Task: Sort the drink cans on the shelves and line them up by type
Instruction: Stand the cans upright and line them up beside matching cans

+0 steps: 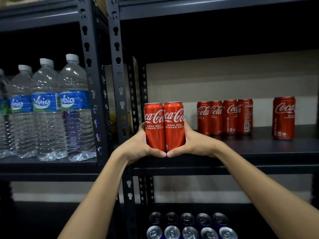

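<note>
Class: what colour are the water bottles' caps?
White caps on the water bottles, clearest in the head view.

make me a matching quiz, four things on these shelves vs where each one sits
Things:
1. water bottles
2. two Coca-Cola cans pressed together
3. lone Coca-Cola can
4. silver-topped cans

Places:
A. bottom shelf, tops facing up
B. far right of the middle shelf
C. left-hand rack
D. between the left hand and right hand

Pairs: 1-C, 2-D, 3-B, 4-A
</note>
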